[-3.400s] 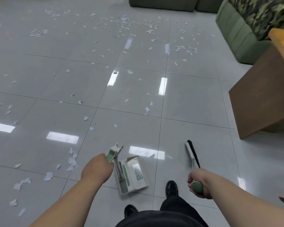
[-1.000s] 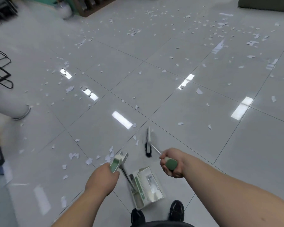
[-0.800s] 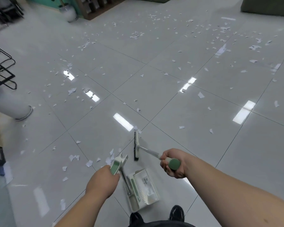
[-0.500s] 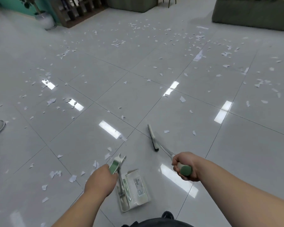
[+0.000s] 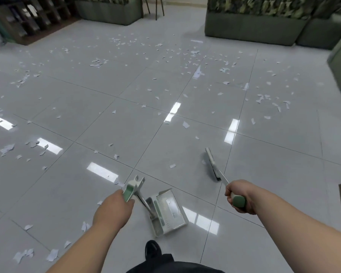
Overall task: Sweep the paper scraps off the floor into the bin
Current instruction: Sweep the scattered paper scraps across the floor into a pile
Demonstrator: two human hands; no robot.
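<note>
The paper scraps (image 5: 185,124) lie all over the shiny floor (image 5: 274,174), near and far. They are light and thin, so they may slide or fly away; soft, slow strokes seem best. The left grip (image 5: 114,210) is curled round the dustpan (image 5: 168,211) handle. The right grip (image 5: 239,196) is curled round the broom (image 5: 211,162) handle. No bin is in view, and the far scraps look blurry

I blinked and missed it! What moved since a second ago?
The right hand swung the broom out to the right, away from the dustpan. Nothing was let go: it still grips the broom handle, the left hand still grips the dustpan handle.
</note>
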